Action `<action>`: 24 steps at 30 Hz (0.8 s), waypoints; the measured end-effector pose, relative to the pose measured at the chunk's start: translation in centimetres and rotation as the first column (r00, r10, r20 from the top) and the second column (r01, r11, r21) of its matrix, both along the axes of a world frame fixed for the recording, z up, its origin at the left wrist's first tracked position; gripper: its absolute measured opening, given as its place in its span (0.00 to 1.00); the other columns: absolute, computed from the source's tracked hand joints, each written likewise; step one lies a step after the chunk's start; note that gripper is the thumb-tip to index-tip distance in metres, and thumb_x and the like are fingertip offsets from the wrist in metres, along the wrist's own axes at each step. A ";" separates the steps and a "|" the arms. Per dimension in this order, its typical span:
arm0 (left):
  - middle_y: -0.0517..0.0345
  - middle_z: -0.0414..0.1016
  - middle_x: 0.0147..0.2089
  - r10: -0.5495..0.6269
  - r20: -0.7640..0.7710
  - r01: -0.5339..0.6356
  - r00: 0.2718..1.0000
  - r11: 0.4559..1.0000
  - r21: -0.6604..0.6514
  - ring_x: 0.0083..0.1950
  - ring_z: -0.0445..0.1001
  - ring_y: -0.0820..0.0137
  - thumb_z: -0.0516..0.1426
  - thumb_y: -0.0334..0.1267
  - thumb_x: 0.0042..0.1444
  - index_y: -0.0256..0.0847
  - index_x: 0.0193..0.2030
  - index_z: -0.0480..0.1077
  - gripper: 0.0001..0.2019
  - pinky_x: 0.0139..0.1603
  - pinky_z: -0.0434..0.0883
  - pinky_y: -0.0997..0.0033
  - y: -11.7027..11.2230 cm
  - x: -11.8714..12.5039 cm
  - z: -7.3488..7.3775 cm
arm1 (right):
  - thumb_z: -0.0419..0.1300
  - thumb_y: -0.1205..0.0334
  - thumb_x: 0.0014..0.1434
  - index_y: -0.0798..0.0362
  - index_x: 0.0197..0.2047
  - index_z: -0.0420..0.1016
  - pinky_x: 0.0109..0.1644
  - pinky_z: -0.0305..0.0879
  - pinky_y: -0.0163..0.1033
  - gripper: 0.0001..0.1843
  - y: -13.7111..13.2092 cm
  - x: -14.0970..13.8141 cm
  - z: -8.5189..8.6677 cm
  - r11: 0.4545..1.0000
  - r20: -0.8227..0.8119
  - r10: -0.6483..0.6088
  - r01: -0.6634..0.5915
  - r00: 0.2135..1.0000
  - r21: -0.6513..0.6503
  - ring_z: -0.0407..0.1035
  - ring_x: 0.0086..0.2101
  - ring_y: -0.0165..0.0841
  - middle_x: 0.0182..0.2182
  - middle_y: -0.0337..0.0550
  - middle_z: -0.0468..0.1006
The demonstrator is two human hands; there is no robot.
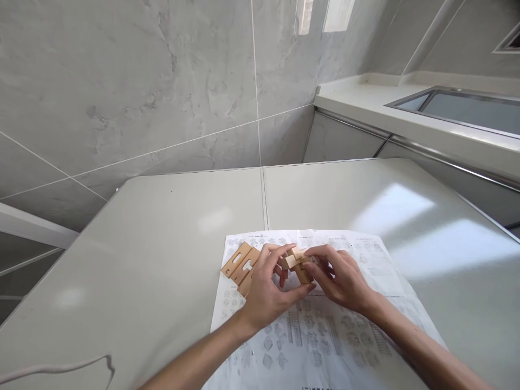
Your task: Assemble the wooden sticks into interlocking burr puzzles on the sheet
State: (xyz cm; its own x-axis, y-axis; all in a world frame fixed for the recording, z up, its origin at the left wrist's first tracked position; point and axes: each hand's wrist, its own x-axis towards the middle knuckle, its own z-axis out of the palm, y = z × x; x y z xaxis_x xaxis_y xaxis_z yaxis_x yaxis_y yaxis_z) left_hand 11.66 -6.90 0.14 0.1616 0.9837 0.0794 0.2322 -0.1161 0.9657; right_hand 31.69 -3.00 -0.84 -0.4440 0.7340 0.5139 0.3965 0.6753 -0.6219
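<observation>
A small wooden burr puzzle of interlocking blocks is held above the printed sheet, between both of my hands. My left hand grips it from the left, with the thumb below and the index finger on top. From the right, my right hand pinches a part of it between thumb and fingertips. Flat wooden pieces with cut-out slots and numbers lie just left of my left hand, which partly covers them. The large white sheet underneath carries rows of small puzzle drawings.
The sheet lies on a pale glossy table with a seam down its middle. A grey cord rests at the near left. Beyond the right side stands a white counter with an inset sink. The floor is grey tile.
</observation>
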 end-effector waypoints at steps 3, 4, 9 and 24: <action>0.53 0.68 0.54 -0.001 0.000 0.001 1.000 1.000 -0.001 0.37 0.69 0.73 0.73 0.47 0.53 0.55 0.66 0.70 0.34 0.36 0.77 0.69 0.0 0.0 0.0 | 0.55 0.65 0.74 0.49 0.49 0.67 0.23 0.51 0.34 0.02 0.0 0.0 0.1 1.000 -0.016 0.005 -0.005 1.000 0.002 0.56 0.17 0.26 0.20 0.28 0.66; 0.53 0.68 0.54 -0.002 -0.003 0.002 1.000 1.000 0.000 0.37 0.70 0.73 0.73 0.47 0.53 0.56 0.66 0.70 0.34 0.37 0.77 0.69 0.0 0.0 0.0 | 0.55 0.65 0.74 0.49 0.49 0.67 0.23 0.51 0.34 0.02 0.0 0.0 0.1 1.000 -0.019 0.007 -0.007 1.000 0.000 0.56 0.17 0.26 0.20 0.28 0.66; 0.54 0.70 0.53 -0.003 -0.011 0.003 1.000 1.000 0.019 0.38 0.72 0.72 0.72 0.48 0.55 0.54 0.66 0.70 0.33 0.38 0.77 0.68 0.0 0.1 0.1 | 0.56 0.64 0.74 0.49 0.48 0.67 0.23 0.52 0.34 0.02 -0.1 0.0 0.0 1.000 -0.033 0.004 -0.004 0.999 -0.017 0.57 0.17 0.26 0.19 0.28 0.66; 0.56 0.79 0.47 -0.002 -0.007 0.001 1.000 0.999 -0.041 0.40 0.78 0.67 0.72 0.50 0.55 0.51 0.65 0.69 0.33 0.41 0.79 0.64 -0.3 0.2 -0.2 | 0.53 0.64 0.75 0.48 0.49 0.67 0.23 0.53 0.35 0.03 -0.5 -0.1 -0.2 1.000 -0.016 -0.013 0.013 1.000 -0.018 0.60 0.17 0.28 0.20 0.31 0.72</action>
State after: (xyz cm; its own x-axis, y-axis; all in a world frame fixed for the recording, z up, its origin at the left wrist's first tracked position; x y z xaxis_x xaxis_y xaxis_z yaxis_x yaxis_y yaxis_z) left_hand 11.82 -7.21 -0.03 0.1636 0.9858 0.0380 0.2389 -0.0770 0.9680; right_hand 31.57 -3.47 -1.05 -0.4264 0.7485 0.5078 0.3951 0.6592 -0.6399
